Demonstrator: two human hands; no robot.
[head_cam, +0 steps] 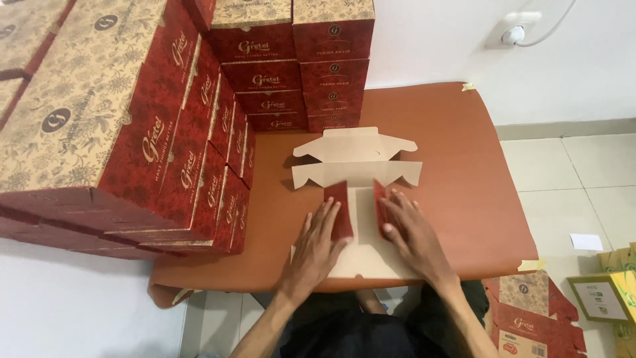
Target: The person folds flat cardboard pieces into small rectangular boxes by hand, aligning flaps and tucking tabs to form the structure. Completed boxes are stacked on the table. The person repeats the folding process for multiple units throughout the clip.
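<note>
**Reds, tans and florals before you**

Your flat carton (358,174) shows plain tan inside, its two folded side flaps (339,209) deep red. The stacked boxes (165,132) wear dark red sides with gold lettering and beige floral tops. The table (464,172) is reddish-brown, the wall (563,59) white.

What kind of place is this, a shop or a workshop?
Probably a small packing room: stacks of finished red boxes crowd the brown table, and both hands press an unfolded box blank flat.
</note>
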